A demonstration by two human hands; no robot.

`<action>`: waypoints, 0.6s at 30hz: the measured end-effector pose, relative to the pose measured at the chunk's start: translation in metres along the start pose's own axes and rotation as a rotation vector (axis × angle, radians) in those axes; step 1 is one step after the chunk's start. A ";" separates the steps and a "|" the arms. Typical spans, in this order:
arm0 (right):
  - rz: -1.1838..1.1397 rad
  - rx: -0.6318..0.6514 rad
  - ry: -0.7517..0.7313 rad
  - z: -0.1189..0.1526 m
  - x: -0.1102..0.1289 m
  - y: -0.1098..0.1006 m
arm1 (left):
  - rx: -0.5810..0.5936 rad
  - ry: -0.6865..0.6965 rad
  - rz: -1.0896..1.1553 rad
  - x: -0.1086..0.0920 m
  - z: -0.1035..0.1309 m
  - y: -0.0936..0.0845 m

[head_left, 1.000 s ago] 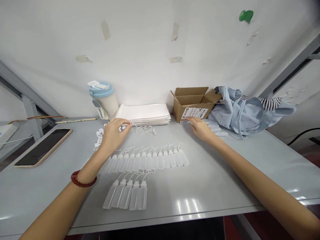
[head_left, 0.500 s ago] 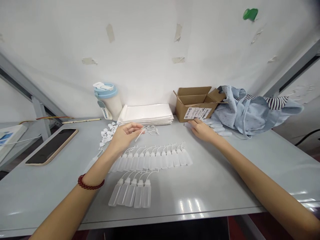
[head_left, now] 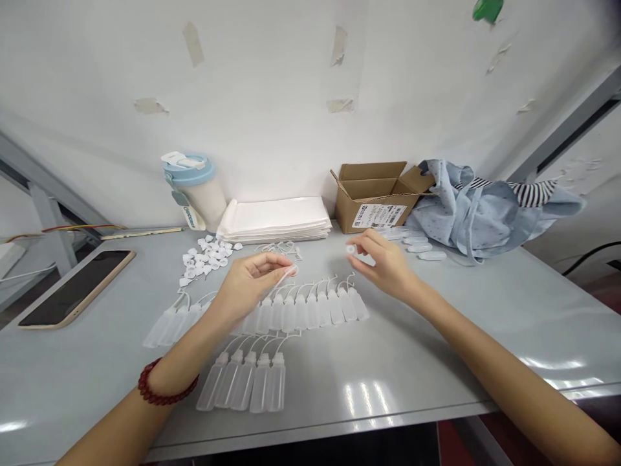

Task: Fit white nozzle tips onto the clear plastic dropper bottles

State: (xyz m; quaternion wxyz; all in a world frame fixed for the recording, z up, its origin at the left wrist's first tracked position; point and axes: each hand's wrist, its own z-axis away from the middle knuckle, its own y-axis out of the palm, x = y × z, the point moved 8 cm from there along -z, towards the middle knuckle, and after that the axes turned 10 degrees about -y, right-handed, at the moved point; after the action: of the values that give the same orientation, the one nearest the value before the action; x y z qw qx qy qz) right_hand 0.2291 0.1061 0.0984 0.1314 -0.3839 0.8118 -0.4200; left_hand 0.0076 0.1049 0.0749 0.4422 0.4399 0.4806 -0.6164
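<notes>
My left hand [head_left: 255, 281] pinches a thin white plastic strap with a small ring [head_left: 290, 272] at its end. In my right hand [head_left: 383, 262] is a small translucent plastic bottle [head_left: 351, 249], its neck pointing left toward my left hand; the fingers cover part of its body. The two hands are apart. Below them lies a row of bottles with straps [head_left: 301, 312], partly behind my left arm. A shorter row of strapped bottles [head_left: 242, 382] lies nearer the front edge. Loose straps [head_left: 279, 248] lie just beyond my left hand, and white caps [head_left: 206, 259] are heaped to its left.
Bottles without straps [head_left: 418, 247] lie beside an open cardboard box [head_left: 373, 210] and a blue cloth [head_left: 460, 220]. At the back stand a stack of white envelopes [head_left: 276, 220] and a blue-lidded cup [head_left: 201, 194]. A phone [head_left: 80, 285] lies on the left.
My right hand has lifted a bottle from the pile by the box and brought it left and nearer. My left hand has shifted slightly toward it with the strap. The view has moved slightly.
</notes>
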 end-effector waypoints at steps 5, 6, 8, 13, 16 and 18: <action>0.060 -0.033 -0.252 -0.005 0.067 -0.003 | 0.112 0.068 0.083 -0.011 0.017 0.026; 0.069 -0.040 -0.298 -0.004 0.077 -0.003 | 0.140 0.089 0.111 -0.014 0.021 0.030; 0.083 -0.060 -0.349 -0.003 0.091 -0.003 | 0.173 0.113 0.158 -0.018 0.029 0.036; 0.137 -0.032 -0.383 -0.001 0.104 -0.001 | 0.149 0.091 0.185 -0.016 0.035 0.039; 0.155 0.027 -0.412 -0.002 0.110 0.000 | 0.125 0.075 0.176 -0.013 0.035 0.037; 0.156 0.041 -0.428 -0.002 0.114 0.000 | 0.118 0.073 0.157 -0.013 0.035 0.036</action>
State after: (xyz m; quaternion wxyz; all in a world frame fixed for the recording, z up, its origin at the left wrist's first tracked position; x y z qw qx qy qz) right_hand 0.1515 0.0234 0.1115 0.3403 -0.3978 0.7839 -0.3337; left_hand 0.0415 0.0672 0.0852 0.4446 0.5236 0.4235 -0.5906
